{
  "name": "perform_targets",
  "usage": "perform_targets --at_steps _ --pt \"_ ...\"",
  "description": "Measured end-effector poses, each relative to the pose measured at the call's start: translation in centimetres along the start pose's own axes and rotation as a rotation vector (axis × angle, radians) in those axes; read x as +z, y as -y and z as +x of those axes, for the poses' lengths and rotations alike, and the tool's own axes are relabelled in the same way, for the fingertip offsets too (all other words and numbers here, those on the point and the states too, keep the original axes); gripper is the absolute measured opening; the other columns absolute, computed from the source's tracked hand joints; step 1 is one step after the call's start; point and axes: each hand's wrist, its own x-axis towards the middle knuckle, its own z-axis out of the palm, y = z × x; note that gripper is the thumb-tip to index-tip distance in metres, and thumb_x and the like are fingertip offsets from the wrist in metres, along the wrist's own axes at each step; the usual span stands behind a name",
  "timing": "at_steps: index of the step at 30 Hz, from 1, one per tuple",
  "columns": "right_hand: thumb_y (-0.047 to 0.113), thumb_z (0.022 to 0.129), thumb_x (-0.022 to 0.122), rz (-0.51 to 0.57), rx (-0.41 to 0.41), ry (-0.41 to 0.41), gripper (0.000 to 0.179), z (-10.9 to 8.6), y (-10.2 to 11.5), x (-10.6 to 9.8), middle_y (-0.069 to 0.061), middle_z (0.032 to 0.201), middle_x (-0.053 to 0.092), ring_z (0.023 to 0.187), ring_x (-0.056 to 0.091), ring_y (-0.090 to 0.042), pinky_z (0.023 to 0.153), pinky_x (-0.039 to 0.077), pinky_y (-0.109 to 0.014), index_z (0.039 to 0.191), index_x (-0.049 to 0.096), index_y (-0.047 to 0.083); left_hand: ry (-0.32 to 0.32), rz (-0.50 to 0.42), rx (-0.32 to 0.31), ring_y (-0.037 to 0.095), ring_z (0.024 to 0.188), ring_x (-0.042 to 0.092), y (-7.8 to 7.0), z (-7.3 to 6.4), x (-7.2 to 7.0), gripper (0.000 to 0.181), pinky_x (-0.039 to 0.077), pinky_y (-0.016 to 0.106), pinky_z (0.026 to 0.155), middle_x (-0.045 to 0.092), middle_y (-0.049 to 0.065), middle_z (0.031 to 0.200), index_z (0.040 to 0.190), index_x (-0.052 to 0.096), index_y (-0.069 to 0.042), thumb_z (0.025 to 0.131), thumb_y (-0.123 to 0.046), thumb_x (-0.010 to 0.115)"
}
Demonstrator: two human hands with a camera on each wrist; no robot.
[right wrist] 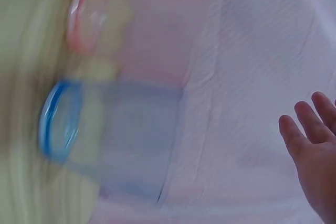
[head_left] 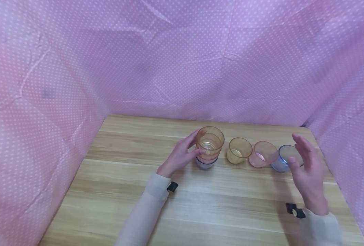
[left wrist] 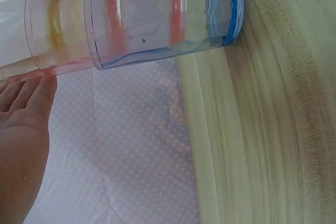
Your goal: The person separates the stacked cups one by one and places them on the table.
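Note:
My left hand (head_left: 182,153) grips a stack of clear tinted cups near its top, thumb on the near side and fingers behind. A yellow cup (head_left: 210,135) is uppermost, nested in a pink cup (left wrist: 147,14), with a blue cup (head_left: 205,166) at the bottom on the table. My right hand (head_left: 309,172) is held up with fingers spread and nothing in it, beside and above a second blue cup (head_left: 278,165). In the right wrist view that blue cup (right wrist: 136,135) stands apart from the fingers.
A row of upright cups continues right of the stack: a yellow cup (head_left: 239,156), a pink cup (head_left: 262,155), then the blue one. They stand on a wood-grain table (head_left: 219,208). Pink dotted cloth (head_left: 169,68) walls in its back and sides.

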Motion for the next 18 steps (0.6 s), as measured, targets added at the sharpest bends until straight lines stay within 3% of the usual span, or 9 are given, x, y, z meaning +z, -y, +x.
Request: perform_targets --at_steps 6,12,18 --pt "0.007 0.096 0.074 0.189 -0.081 0.057 0.060 0.5 1.3 3.4 -0.023 0.146 0.057 0.139 0.051 -0.025 0.120 0.039 -0.030 0.141 0.045 -0.020 -0.010 -0.006 0.002 0.033 0.144 0.046 0.2 0.0 0.2 0.100 0.040 0.030 0.119 0.045 0.020 0.158 0.159 0.037 -0.003 0.086 -0.068 0.057" --pt "0.015 0.099 0.073 0.183 -0.162 0.126 0.063 0.8 2.5 6.8 -0.026 0.146 0.056 0.139 0.052 -0.025 0.119 0.040 -0.032 0.140 0.042 -0.022 -0.014 -0.017 0.013 0.030 0.144 0.046 0.3 -0.1 0.4 0.099 0.039 0.029 0.119 0.044 0.017 0.159 0.160 0.037 -0.005 0.088 -0.070 0.056" --pt "0.027 0.098 0.075 0.222 -0.169 0.173 0.072 0.8 2.4 9.1 -0.027 0.146 0.055 0.140 0.051 -0.027 0.120 0.040 -0.034 0.139 0.044 -0.023 -0.022 -0.021 0.043 0.030 0.145 0.045 0.5 -0.1 0.6 0.095 0.038 0.030 0.120 0.044 0.016 0.160 0.159 0.037 -0.004 0.091 -0.067 0.055"
